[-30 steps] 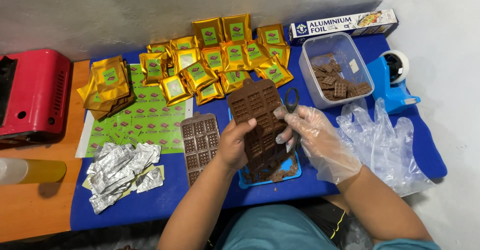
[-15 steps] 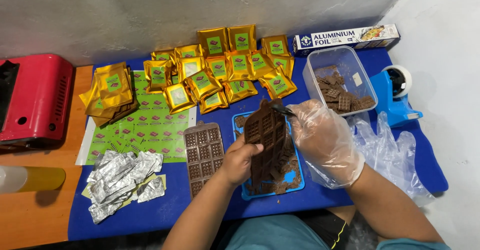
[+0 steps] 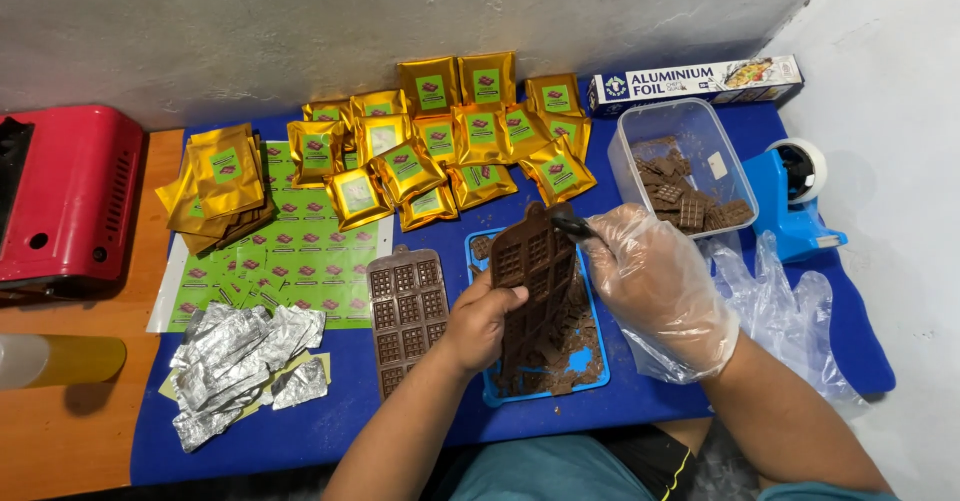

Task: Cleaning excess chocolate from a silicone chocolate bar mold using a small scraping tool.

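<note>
My bare left hand (image 3: 480, 321) grips a brown silicone chocolate mould (image 3: 530, 271) by its left edge and holds it tilted over a blue tray (image 3: 545, 393) that has chocolate crumbs in it. My right hand (image 3: 655, 291), in a clear plastic glove, is at the mould's top right corner and is closed on black-handled scissors (image 3: 570, 226). Just left of the tray, a second brown mould (image 3: 405, 316) lies flat on the blue table cover.
Gold pouches (image 3: 440, 151) are spread at the back, beside a green sticker sheet (image 3: 290, 271). Crumpled foil pieces (image 3: 240, 361) lie front left. To the right are a clear tub of chocolate pieces (image 3: 680, 166), a foil box (image 3: 695, 81), a blue tape dispenser (image 3: 795, 196) and spare gloves (image 3: 790, 311). A red appliance (image 3: 65, 201) stands far left.
The held mould has come down from in front of the pouches to just over the blue tray. My gloved right hand has followed it to the top corner.
</note>
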